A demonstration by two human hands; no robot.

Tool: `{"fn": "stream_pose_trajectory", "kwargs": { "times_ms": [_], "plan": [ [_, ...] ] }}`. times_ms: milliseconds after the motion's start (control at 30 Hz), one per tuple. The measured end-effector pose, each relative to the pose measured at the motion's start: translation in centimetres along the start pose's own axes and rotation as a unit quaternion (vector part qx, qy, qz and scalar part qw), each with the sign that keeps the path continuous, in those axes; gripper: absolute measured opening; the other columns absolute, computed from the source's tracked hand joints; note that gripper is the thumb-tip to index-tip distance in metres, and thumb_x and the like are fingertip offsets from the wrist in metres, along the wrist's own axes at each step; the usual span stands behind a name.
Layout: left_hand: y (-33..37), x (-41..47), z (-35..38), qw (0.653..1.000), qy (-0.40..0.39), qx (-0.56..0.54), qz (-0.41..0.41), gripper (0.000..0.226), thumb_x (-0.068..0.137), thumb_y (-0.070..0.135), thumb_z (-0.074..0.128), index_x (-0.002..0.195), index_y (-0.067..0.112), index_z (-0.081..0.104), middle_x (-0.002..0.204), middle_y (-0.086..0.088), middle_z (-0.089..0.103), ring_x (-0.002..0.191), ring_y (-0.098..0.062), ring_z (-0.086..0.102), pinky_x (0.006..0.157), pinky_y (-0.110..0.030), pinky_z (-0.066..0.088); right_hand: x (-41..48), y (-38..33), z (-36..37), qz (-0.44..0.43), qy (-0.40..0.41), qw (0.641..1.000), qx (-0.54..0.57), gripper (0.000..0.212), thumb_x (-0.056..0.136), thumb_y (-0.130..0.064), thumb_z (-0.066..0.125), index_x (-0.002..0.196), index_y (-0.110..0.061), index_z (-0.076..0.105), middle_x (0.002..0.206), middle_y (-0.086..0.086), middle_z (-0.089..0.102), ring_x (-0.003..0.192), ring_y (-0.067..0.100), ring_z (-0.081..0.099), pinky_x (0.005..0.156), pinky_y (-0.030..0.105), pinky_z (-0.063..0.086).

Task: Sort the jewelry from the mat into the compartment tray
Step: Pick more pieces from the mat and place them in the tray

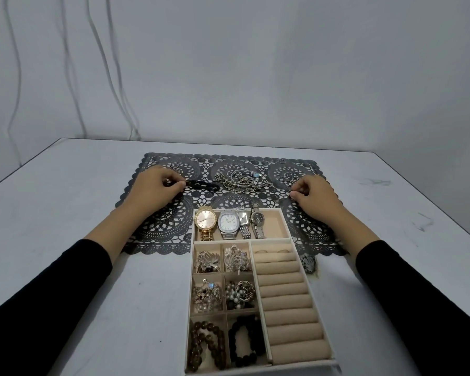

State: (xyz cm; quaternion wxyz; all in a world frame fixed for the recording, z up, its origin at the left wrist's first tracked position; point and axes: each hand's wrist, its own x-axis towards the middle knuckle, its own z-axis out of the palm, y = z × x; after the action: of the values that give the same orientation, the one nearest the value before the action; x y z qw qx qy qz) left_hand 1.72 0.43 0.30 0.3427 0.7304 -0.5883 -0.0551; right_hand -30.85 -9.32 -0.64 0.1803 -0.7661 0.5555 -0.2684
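Observation:
A dark lace mat (pixel 304 229) lies across the table. On it my left hand (pixel 158 189) pinches the end of a black chain-link bracelet (pixel 204 185). My right hand (pixel 314 195) has its fingers curled, pinching something small and thin near a few rings (pixel 289 180); what it holds is too small to name. Between the hands sits a tangle of silver chains and bracelets (pixel 240 181). The cream compartment tray (pixel 307 278) stands in front, with several watches (pixel 229 223) in its top section, brooches and bead bracelets in the small cells, and rings in the roll section.
Single rings lie at the mat's far left (pixel 174 165) and far right (pixel 282 160) corners. A small dark speckled object (pixel 308 263) sits beside the tray's right wall. White cables hang on the wall behind the table.

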Motion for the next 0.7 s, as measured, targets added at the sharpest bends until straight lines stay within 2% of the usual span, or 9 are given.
{"fn": "stream_pose_trajectory", "kwargs": {
  "times_ms": [167,233,367,500,633,700],
  "plan": [
    [-0.3,0.1,-0.4,0.999,-0.010,-0.039,-0.034,0.006,0.083,0.025,0.073,0.088,0.028,0.074,0.103,0.006,0.067,0.099,-0.012,0.058,0.091,-0.031,0.044,-0.4,-0.1,-0.1,-0.024,0.015,0.999,0.023,0.006,0.087,-0.016,0.066,0.089,-0.015,0.061,0.095,0.003,0.059,0.091,0.018,0.054,0.076,0.026,0.037],
    [-0.4,0.0,-0.7,0.998,-0.022,-0.052,-0.033,0.008,0.082,0.024,0.074,0.088,0.029,0.074,0.099,0.010,0.064,0.096,-0.010,0.057,0.090,-0.031,0.044,-0.6,-0.1,-0.2,-0.030,0.021,0.999,0.031,0.007,0.087,-0.015,0.066,0.090,-0.012,0.062,0.093,0.003,0.059,0.089,0.017,0.053,0.074,0.025,0.037],
    [-0.9,0.1,-1.3,0.997,-0.056,-0.044,-0.008,0.012,0.083,0.025,0.074,0.094,0.028,0.074,0.104,0.009,0.059,0.093,-0.008,0.055,0.083,-0.026,0.039,-0.8,0.0,-0.2,-0.036,0.030,0.998,0.042,0.009,0.086,-0.014,0.067,0.093,-0.009,0.063,0.093,0.004,0.060,0.084,0.015,0.051,0.065,0.016,0.036],
    [-1.4,0.3,-1.5,0.997,-0.076,-0.017,0.008,0.014,0.083,0.027,0.073,0.097,0.029,0.074,0.109,0.003,0.056,0.095,-0.012,0.056,0.084,-0.027,0.041,-1.1,0.2,-0.3,-0.039,0.037,0.996,0.075,0.010,0.084,-0.012,0.069,0.091,-0.010,0.062,0.090,0.004,0.063,0.080,0.015,0.053,0.068,0.014,0.041],
    [-1.4,0.3,-1.3,0.997,-0.071,-0.003,0.019,0.012,0.084,0.028,0.072,0.096,0.029,0.073,0.107,0.001,0.055,0.094,-0.014,0.055,0.085,-0.028,0.041,-1.5,0.0,-0.4,-0.051,0.047,0.991,0.117,0.011,0.082,-0.006,0.071,0.090,-0.009,0.065,0.085,0.005,0.065,0.072,0.010,0.054,0.065,0.005,0.043],
    [-1.4,0.1,-1.3,0.998,-0.061,-0.007,0.026,0.011,0.084,0.027,0.072,0.095,0.028,0.072,0.105,0.002,0.056,0.089,-0.010,0.055,0.084,-0.028,0.040,-1.7,-0.1,-0.5,-0.055,0.055,0.988,0.130,0.010,0.081,-0.005,0.071,0.088,-0.010,0.066,0.084,0.004,0.066,0.072,0.010,0.055,0.065,0.003,0.042]
  ]
}}
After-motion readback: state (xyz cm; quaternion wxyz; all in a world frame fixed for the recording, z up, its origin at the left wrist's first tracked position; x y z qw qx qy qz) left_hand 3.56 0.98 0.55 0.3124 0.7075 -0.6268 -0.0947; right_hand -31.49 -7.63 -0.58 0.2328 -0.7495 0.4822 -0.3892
